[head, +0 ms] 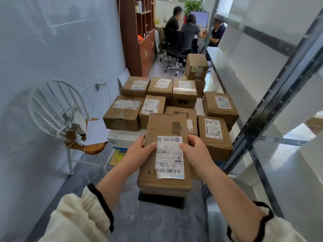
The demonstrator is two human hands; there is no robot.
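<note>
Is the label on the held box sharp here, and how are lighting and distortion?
Head view: the label on the box gripped by the left hand and right hand is sharp, barcodes crisp; soft even daylight, no glare on it; the wide lens bends the metal rack at right; seated people behind look soft.

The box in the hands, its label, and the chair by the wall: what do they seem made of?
The box, held by the left hand and right hand, looks like brown corrugated cardboard, matte, with creased edges. Its label looks like thin white paper, wrinkled and printed with barcodes. The chair seems to be white-painted metal rod, with a glossy brown seat, probably wood.
</note>
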